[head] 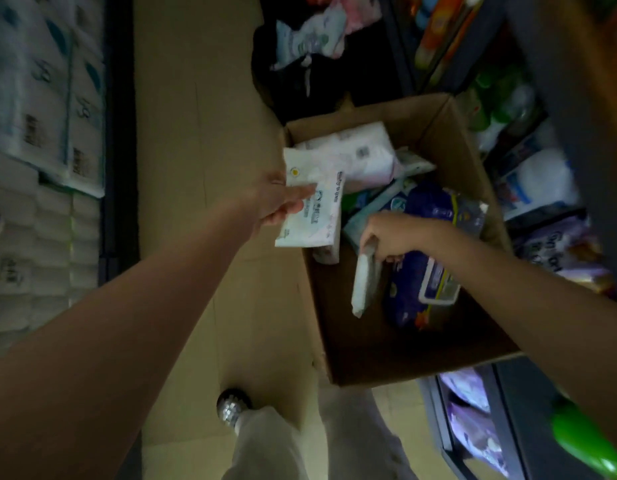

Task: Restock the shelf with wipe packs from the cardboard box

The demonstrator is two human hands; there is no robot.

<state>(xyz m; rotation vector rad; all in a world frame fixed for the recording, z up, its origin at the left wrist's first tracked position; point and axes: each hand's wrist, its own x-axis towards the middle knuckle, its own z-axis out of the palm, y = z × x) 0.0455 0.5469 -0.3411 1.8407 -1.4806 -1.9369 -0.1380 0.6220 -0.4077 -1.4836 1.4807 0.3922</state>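
An open cardboard box (pixel 338 341) stands on the floor, holding several wipe packs. My left hand (pixel 276 200) grips a flat white wipe pack (pixel 312 209) over the box's left wall. My right hand (pixel 393 237), inside the box, pinches a narrow white pack (pixel 364 284) that hangs edge-on. Under that hand lies a dark blue wipe pack (pixel 425 292), with a larger white pack (pixel 355 154) at the box's far end. The shelf (pixel 529 403) with stocked packs runs along the right.
On the left stand shelves stacked with white tissue packs (pixel 40 133). A black bag with pastel packs (pixel 310 39) sits beyond the box. My legs and one shoe (pixel 231 407) are at the bottom. A green object (pixel 584 441) lies at the lower right. Tan floor (pixel 196 133) runs between the shelves.
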